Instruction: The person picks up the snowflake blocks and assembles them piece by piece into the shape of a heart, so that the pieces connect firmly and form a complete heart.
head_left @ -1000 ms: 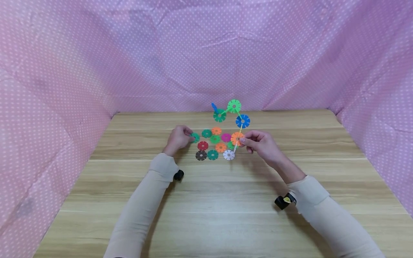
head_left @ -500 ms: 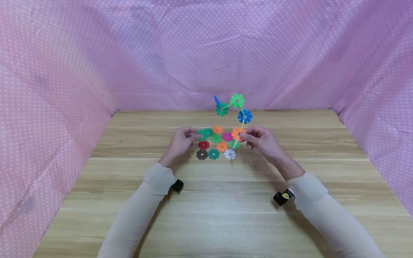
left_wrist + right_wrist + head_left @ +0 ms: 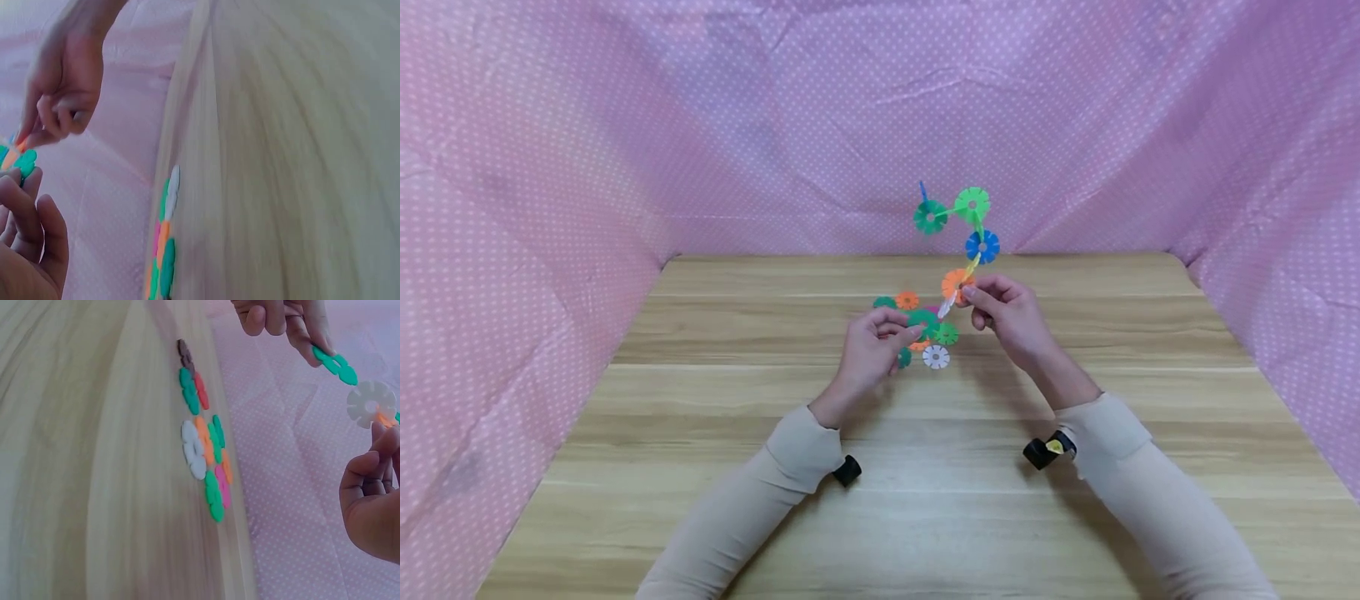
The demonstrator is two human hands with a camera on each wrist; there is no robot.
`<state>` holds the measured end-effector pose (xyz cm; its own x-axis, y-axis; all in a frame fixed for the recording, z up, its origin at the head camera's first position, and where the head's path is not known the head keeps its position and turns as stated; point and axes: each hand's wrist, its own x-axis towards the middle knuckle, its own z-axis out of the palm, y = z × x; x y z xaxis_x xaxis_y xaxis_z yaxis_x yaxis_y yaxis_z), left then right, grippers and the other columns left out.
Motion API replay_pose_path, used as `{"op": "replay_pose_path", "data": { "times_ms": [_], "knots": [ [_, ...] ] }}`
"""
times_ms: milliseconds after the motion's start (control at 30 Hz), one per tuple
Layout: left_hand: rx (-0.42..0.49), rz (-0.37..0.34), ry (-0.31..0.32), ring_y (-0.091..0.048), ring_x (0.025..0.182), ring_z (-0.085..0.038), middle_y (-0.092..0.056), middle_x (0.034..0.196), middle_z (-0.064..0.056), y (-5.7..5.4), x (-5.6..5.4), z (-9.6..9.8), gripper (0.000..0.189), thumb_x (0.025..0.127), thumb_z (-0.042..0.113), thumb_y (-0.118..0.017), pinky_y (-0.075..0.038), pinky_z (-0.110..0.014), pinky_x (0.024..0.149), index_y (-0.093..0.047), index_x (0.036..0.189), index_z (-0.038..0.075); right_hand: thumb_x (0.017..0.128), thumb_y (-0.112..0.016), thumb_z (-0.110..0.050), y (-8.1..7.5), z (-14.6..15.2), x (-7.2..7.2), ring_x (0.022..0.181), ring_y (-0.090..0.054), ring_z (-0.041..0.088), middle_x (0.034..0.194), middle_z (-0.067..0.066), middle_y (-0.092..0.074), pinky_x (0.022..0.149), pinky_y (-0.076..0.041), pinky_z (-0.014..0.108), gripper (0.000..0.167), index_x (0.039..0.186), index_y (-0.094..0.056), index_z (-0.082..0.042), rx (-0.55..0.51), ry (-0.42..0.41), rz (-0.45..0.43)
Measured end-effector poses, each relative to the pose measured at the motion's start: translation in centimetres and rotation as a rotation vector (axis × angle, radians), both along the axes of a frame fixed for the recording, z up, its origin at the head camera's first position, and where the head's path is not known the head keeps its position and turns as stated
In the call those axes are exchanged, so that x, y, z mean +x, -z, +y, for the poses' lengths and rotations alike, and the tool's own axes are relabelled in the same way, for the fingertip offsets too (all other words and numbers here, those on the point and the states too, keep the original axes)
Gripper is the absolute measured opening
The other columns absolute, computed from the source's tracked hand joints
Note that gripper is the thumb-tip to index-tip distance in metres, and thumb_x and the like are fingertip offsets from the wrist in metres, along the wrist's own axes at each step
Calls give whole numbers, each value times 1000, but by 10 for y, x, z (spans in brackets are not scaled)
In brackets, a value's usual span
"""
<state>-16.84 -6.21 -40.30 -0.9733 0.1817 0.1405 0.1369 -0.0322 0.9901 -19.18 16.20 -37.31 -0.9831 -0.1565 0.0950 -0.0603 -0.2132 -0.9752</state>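
Observation:
Between thumb and fingers my left hand [image 3: 871, 348] pinches a teal-green slotted disc [image 3: 923, 324], raised above the table. My right hand [image 3: 1011, 317] grips the orange disc [image 3: 957, 285] of a linked chain of slotted discs. From that orange disc the chain rises through a yellow disc [image 3: 973, 266], a blue disc [image 3: 982, 247], a bright green disc [image 3: 972, 204] and a green disc [image 3: 930, 217] to a blue one seen edge-on. At the chain's lower end a white disc [image 3: 371, 404] sticks out; in the right wrist view the teal disc is close to it, apparently apart.
Loose discs lie flat on the wooden table [image 3: 925, 517] below the hands, among them a white disc [image 3: 936, 357], a green disc [image 3: 947, 334], an orange disc [image 3: 907, 300] and a red disc [image 3: 200, 391]. A pink dotted cloth [image 3: 880, 125] hangs behind the table.
My left hand has lifted the teal disc off the table's left side and carried it right, toward the chain. My right hand has raised the chain slightly.

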Motion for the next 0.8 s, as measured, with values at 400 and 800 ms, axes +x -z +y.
{"op": "replay_pose_path", "data": {
  "times_ms": [400, 800],
  "knots": [
    [14, 24, 7, -43, 39, -12, -69, 82, -25, -3, 3, 12, 12, 92, 5, -74, -40, -23, 40, -64, 94, -2, 98, -65, -4, -3, 2, 1, 58, -52, 10, 83, 2, -71, 56, -46, 18, 11, 91, -72, -10, -42, 12, 16],
    [-5, 35, 4, -45, 42, -14, -69, 83, -25, -3, 3, 15, 14, 92, 4, -74, -40, -24, 41, -65, 97, -6, 98, -66, -7, -3, 1, 3, 60, -52, 11, 85, 3, -71, 56, -47, 19, 7, 92, -71, -7, 54, 2, 39]
  ]
}}
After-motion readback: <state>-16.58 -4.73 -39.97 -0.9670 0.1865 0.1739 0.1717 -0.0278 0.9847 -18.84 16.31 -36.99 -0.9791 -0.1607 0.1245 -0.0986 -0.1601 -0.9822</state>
